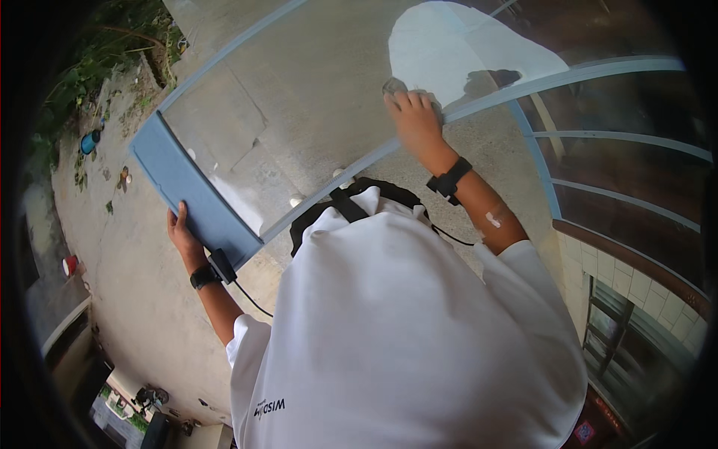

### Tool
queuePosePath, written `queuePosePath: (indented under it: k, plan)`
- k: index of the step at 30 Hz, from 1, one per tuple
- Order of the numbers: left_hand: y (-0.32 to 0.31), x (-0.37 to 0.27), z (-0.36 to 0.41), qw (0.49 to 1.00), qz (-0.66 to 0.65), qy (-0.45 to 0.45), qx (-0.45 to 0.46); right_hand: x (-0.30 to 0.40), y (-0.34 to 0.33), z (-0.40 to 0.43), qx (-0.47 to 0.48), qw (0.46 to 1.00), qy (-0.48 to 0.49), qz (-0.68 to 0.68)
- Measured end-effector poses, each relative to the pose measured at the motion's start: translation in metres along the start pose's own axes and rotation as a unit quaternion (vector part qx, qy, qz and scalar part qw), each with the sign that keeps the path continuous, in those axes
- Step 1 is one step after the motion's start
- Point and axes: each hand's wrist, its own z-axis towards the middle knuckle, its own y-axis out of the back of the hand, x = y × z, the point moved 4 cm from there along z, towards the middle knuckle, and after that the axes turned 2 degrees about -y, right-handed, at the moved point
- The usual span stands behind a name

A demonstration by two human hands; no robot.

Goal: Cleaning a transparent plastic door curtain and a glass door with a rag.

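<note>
A glass door or window panel with a light-blue metal frame [359, 164] stands before me. Along its left end runs a wide, solid blue metal rail [196, 191]. My left hand [188, 233] grips the outer edge of that rail, thumb on its face, other fingers partly hidden. My right hand [418, 120] is pressed to the glass just above the near frame bar, fingers bent over a crumpled dark grey cloth [394, 86], mostly covered by the hand. Beside it a large white patch [432, 50] shows on the glass; whether it is a layer or a reflection I cannot tell.
Concrete ground [134, 241] lies left of the panel, with green plants [73, 84] and a blue pot [90, 142] further off. A red container [70, 265] is at far left. On the right are blue-framed panes [617, 134] and a tiled wall [634, 275]. Cables hang from both wrist devices.
</note>
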Motion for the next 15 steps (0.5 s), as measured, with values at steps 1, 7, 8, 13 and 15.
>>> queuePosePath:
  k: [1,7,8,13,15]
  plan:
    - [0.001,-0.001,0.002,1.0,0.008,-0.006,0.01,0.015,-0.004,-0.001,0.0,0.996,0.078,0.038]
    - [0.007,0.002,-0.01,1.0,0.014,-0.008,-0.014,-0.158,0.047,0.063,-0.107,0.967,-0.091,-0.211]
    - [0.005,0.002,-0.006,1.0,0.01,-0.01,-0.009,-0.197,0.065,0.075,-0.122,0.952,-0.162,-0.231]
    - [0.005,0.005,-0.008,0.999,-0.017,-0.003,-0.032,-0.271,0.073,0.119,-0.143,0.914,-0.323,-0.201]
    - [0.006,0.003,-0.009,0.999,-0.038,0.005,-0.037,-0.237,0.051,0.131,-0.141,0.92,-0.326,-0.167]
